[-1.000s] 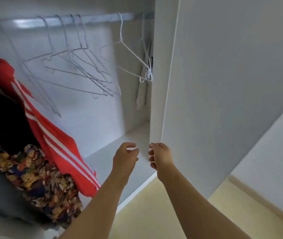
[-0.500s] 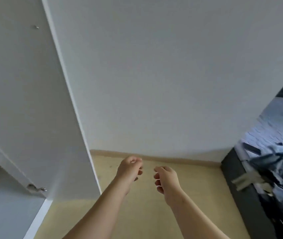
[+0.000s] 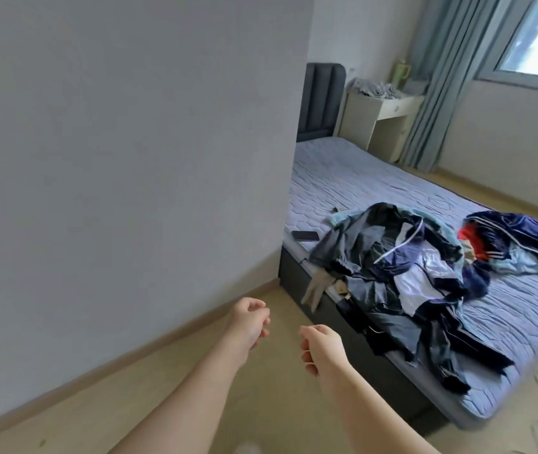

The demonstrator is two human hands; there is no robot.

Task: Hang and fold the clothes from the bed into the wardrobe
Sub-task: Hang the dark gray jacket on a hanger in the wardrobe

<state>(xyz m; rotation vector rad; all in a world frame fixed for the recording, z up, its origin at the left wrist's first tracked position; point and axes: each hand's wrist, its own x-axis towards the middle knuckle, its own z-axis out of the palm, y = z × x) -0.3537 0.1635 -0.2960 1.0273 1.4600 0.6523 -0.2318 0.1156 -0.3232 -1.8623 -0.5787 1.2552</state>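
A heap of dark blue, grey and white clothes (image 3: 401, 273) lies on the near end of the bed (image 3: 375, 185), some of it hanging over the edge. A second bundle of navy, red and light blue clothes (image 3: 510, 244) lies further right. My left hand (image 3: 248, 319) and my right hand (image 3: 321, 348) hang in front of me over the floor, short of the bed, fingers loosely curled and holding nothing. The wardrobe is out of view.
A white wall (image 3: 130, 158) fills the left half. A black phone (image 3: 306, 236) lies on the mattress near the wall corner. A dark headboard (image 3: 321, 99), a cream desk (image 3: 379, 119) and blue curtains (image 3: 441, 77) stand beyond. Beige floor (image 3: 130, 404) lies underfoot.
My view has swung right from the wardrobe interior, past its door and the wall, to the bed. Both hands stay empty and loosely curled in front of me.
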